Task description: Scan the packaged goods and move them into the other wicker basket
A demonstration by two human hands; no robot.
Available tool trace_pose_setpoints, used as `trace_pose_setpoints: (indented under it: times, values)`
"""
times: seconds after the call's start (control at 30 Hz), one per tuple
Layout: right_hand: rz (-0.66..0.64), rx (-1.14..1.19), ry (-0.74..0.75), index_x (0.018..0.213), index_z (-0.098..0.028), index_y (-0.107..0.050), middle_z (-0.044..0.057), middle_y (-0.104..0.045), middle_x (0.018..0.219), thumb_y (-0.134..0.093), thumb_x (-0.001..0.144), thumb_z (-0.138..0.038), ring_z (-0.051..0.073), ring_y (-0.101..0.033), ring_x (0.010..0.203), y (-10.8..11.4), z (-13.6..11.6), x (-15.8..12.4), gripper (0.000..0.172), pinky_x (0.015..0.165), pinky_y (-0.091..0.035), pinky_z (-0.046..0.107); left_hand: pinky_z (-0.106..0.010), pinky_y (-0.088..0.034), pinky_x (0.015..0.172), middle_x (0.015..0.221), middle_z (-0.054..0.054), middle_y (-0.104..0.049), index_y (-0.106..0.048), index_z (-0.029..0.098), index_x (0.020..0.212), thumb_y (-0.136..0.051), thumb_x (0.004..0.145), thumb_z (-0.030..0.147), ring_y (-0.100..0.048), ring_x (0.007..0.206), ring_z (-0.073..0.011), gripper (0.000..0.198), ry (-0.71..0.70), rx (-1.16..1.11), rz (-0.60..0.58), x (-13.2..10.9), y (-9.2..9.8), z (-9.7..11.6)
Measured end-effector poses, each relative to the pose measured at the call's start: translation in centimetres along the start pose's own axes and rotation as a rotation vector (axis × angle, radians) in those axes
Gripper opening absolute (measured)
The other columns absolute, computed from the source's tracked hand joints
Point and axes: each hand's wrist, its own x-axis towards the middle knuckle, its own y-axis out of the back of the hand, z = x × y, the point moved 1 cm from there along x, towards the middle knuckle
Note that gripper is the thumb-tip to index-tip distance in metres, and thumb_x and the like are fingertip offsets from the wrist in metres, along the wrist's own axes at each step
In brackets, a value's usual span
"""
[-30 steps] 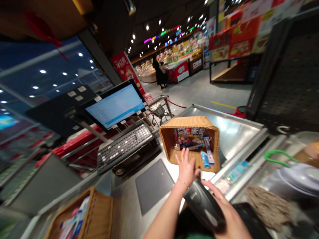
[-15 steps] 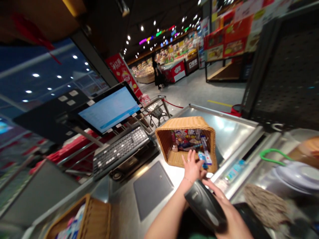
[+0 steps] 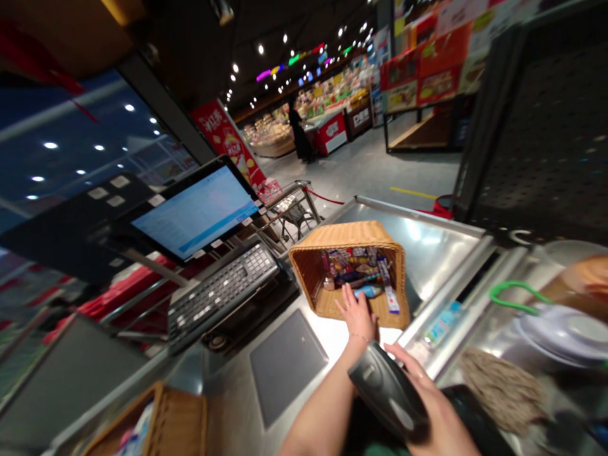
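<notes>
On the steel checkout surface [image 3: 427,253], a wicker basket [image 3: 311,278] is set with its open side toward the person, so that the packets [image 3: 354,259] can be reached. The fingers [image 3: 346,303] of the left hand [image 3: 358,316] are held apart at the near rim, and a barcode scanner [image 3: 387,392] is kept ready, clamped by the right hand [image 3: 432,411].

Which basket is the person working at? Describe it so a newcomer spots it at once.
Find the steel checkout counter, to the right of the black keyboard. On it stands a wicker basket full of small colourful packets, with the person's left hand at its near edge. The other wicker basket, at the bottom left of the view, has no hand at it.
</notes>
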Motion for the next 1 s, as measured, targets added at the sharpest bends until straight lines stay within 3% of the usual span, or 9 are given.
trace_pose_setpoints:
  times: [0.17, 0.37, 0.57, 1.0]
  values:
    - [0.003, -0.017, -0.039, 0.124, -0.017, -0.061, 0.016, -0.051, 0.141, -0.050, 0.075, -0.017, 0.027, -0.050, 0.131, 0.1, 0.5, -0.2, 0.050, 0.103, -0.048, 0.037, -0.071, -0.021, 0.106, 0.151, -0.023, -0.029, -0.052, 0.018, 0.124, -0.071, 0.071, 0.024, -0.020, 0.143, -0.0371, 0.056, 0.051, 0.032, 0.011, 2.0, 0.4, -1.3]
    - [-0.022, 0.001, -0.032, 0.129, -0.008, -0.056, 0.020, -0.048, 0.143, -0.050, 0.076, -0.019, 0.028, -0.045, 0.134, 0.0, 1.2, -0.1, 0.054, 0.107, -0.044, 0.037, -0.065, -0.019, 0.111, 0.148, -0.017, -0.039, -0.066, 0.021, 0.106, -0.058, 0.080, 0.021, -0.022, 0.143, -0.0346, 0.027, 0.124, 0.067, -0.037, 3.7, 0.8, -2.9]
    - [-0.036, -0.013, -0.070, 0.132, -0.008, -0.052, 0.020, -0.044, 0.146, -0.047, 0.076, -0.017, 0.025, -0.044, 0.135, -0.1, 1.3, 0.1, 0.057, 0.107, -0.043, 0.035, -0.066, -0.016, 0.112, 0.152, -0.012, -0.034, -0.064, 0.024, 0.105, -0.065, 0.076, 0.026, -0.019, 0.144, -0.0325, 0.030, 0.019, 0.078, 0.022, 2.6, 0.3, -3.3]
    - [-0.032, -0.046, -0.070, 0.128, -0.011, -0.057, 0.019, -0.050, 0.142, -0.048, 0.077, -0.020, 0.025, -0.047, 0.133, -0.5, 0.6, 0.1, 0.053, 0.106, -0.044, 0.037, -0.067, -0.017, 0.111, 0.152, -0.017, -0.032, -0.065, 0.015, 0.095, -0.060, 0.079, 0.023, -0.021, 0.144, -0.0319, 0.018, -0.066, 0.050, 0.045, 1.0, 0.5, -3.8]
